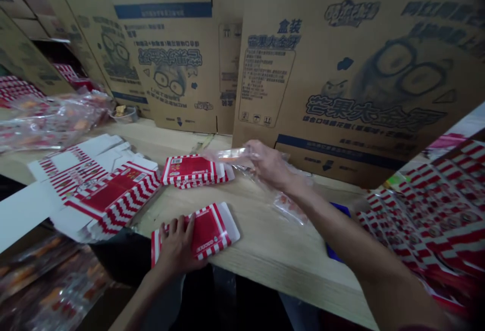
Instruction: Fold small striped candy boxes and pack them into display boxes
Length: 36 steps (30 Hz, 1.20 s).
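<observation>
Two bare hands work over the wooden surface (261, 250). Fingers spread and curved, the left hand (178, 242) rests over a red-and-white striped box (208, 230) at the near edge; its white flap stands open at the right end, contents out of sight. Nearly closed, the right hand (267, 164) pinches a transparent plastic packet (233, 155) toward the far edge, above other packets (290, 207). Just beyond the left hand, more striped boxes (193, 169) lie stacked. By the left end, folded cartons (79, 169) remain in a pile, while many striped boxes (435, 215) sit in rows past the right end, seemingly finished. Corrugated cases (261, 88) wall the far edge; bare wood gives room along the near edge, rightward to a blue object (333, 257).
</observation>
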Tool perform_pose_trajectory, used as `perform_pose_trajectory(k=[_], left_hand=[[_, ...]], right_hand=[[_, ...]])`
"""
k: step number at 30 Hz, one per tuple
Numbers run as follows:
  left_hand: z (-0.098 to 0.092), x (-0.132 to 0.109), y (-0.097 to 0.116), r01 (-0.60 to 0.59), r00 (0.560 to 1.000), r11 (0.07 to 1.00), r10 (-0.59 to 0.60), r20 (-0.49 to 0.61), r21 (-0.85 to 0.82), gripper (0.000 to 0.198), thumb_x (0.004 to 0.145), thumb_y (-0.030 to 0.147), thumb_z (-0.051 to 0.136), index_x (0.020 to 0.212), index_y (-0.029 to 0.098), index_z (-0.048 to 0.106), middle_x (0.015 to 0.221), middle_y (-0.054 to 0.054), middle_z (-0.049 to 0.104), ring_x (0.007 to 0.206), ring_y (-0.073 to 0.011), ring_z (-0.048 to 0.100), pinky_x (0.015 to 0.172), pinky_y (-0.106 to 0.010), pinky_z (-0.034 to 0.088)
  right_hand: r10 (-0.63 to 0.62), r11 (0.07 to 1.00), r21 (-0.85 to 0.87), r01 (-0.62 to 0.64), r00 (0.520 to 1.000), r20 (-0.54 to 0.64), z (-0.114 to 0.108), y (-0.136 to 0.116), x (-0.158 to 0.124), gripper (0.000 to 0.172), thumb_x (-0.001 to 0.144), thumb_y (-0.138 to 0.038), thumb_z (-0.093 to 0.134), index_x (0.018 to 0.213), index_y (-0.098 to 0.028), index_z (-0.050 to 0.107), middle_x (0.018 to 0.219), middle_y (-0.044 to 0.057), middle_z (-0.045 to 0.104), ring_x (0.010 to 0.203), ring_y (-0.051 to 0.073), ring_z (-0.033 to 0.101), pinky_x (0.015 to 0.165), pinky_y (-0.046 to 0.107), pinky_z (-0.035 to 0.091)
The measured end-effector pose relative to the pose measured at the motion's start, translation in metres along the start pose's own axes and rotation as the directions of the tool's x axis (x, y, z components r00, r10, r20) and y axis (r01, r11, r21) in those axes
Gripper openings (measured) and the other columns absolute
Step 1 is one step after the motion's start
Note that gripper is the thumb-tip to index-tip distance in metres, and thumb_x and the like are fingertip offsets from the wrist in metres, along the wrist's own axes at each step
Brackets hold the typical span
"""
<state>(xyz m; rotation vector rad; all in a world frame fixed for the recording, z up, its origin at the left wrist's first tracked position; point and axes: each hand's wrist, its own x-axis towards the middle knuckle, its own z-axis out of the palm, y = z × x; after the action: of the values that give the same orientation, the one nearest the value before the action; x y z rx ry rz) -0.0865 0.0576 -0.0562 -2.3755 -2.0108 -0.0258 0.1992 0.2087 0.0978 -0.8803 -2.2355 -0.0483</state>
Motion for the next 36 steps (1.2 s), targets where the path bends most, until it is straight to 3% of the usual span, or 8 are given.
perform_pose_trajectory(k=[4,8,11,21,29,32,34,36], left_hand=[[-0.001,-0.004,-0.002,-0.073,0.997,0.997,0.072,-0.029,-0.022,0.117,0.046,0.058,0.074,0.144,0.006,0.036,0.136,-0.027,0.043,0.122,-0.0436,0.037,0.107,-0.065,0.016],[0.002,-0.010,0.002,-0.160,0.986,0.986,0.157,-0.065,-0.043,0.121,0.044,0.059,0.076,0.145,0.009,0.034,0.138,-0.026,0.041,0.124,-0.0442,0.036,0.107,-0.067,0.015],[0.004,-0.013,0.009,-0.192,0.979,0.980,0.188,-0.083,-0.049,0.114,0.046,0.058,0.076,0.142,0.009,0.039,0.136,-0.027,0.042,0.124,-0.0452,0.037,0.107,-0.066,0.017],[0.002,-0.010,0.019,-0.160,0.985,0.986,0.158,-0.062,-0.035,0.113,0.049,0.060,0.074,0.144,0.013,0.034,0.137,-0.025,0.039,0.124,-0.0442,0.035,0.105,-0.066,0.020],[-0.005,-0.008,0.021,-0.165,0.985,0.983,0.161,-0.063,-0.082,0.109,0.050,0.058,0.074,0.142,0.013,0.037,0.133,-0.024,0.043,0.121,-0.0432,0.038,0.105,-0.067,0.019],[-0.010,-0.005,0.031,-0.194,0.980,0.978,0.189,-0.061,-0.081,0.114,0.049,0.060,0.075,0.144,0.013,0.035,0.134,-0.024,0.042,0.123,-0.0443,0.036,0.106,-0.068,0.017],[-0.010,-0.004,0.039,-0.231,0.972,0.969,0.226,-0.061,-0.087,0.118,0.047,0.060,0.076,0.146,0.015,0.032,0.137,-0.024,0.040,0.125,-0.0447,0.035,0.106,-0.068,0.015],[-0.008,-0.003,0.046,-0.257,0.966,0.962,0.254,-0.049,-0.092,0.119,0.046,0.060,0.077,0.147,0.014,0.032,0.137,-0.024,0.040,0.126,-0.0442,0.035,0.107,-0.068,0.014]], right_hand=[[0.168,0.970,0.145,-0.198,0.966,0.198,-0.020,-0.021,-0.034,0.030,0.093,-0.018,0.044,0.122,-0.020,0.053,0.092,0.005,0.064,0.081,0.017,0.059,0.073,0.029,0.048],[0.300,0.843,0.315,-0.436,0.867,0.397,0.023,-0.006,-0.093,0.009,0.084,-0.015,0.051,0.087,-0.017,0.059,0.069,-0.001,0.055,0.062,0.013,0.050,0.058,0.023,0.042],[0.474,0.657,0.419,-0.626,0.776,0.417,0.049,0.005,-0.124,0.013,0.075,-0.016,0.056,0.088,-0.018,0.056,0.079,0.001,0.056,0.065,0.012,0.052,0.056,0.022,0.043],[0.471,0.455,0.536,-0.711,0.703,0.534,0.048,0.027,-0.140,0.036,0.064,-0.033,0.070,0.093,-0.015,0.060,0.070,-0.003,0.058,0.049,0.008,0.048,0.044,0.019,0.038],[0.456,0.511,0.513,-0.689,0.724,0.518,0.047,0.032,-0.145,0.031,0.068,-0.031,0.069,0.093,-0.014,0.064,0.071,-0.002,0.060,0.053,0.010,0.052,0.050,0.021,0.043],[0.257,0.700,0.426,-0.574,0.758,0.600,0.050,0.008,-0.141,0.021,0.079,-0.028,0.064,0.096,-0.017,0.069,0.098,0.007,0.068,0.084,0.019,0.063,0.079,0.034,0.051],[0.167,0.862,0.260,-0.436,0.727,0.666,0.058,-0.012,-0.140,0.022,0.087,-0.027,0.057,0.103,-0.022,0.071,0.127,0.011,0.061,0.117,0.027,0.055,0.103,0.052,0.038],[0.196,0.928,0.096,-0.359,0.693,0.694,0.067,-0.029,-0.143,0.027,0.091,-0.025,0.052,0.112,-0.027,0.069,0.145,0.011,0.047,0.136,0.033,0.037,0.109,0.067,0.015]])
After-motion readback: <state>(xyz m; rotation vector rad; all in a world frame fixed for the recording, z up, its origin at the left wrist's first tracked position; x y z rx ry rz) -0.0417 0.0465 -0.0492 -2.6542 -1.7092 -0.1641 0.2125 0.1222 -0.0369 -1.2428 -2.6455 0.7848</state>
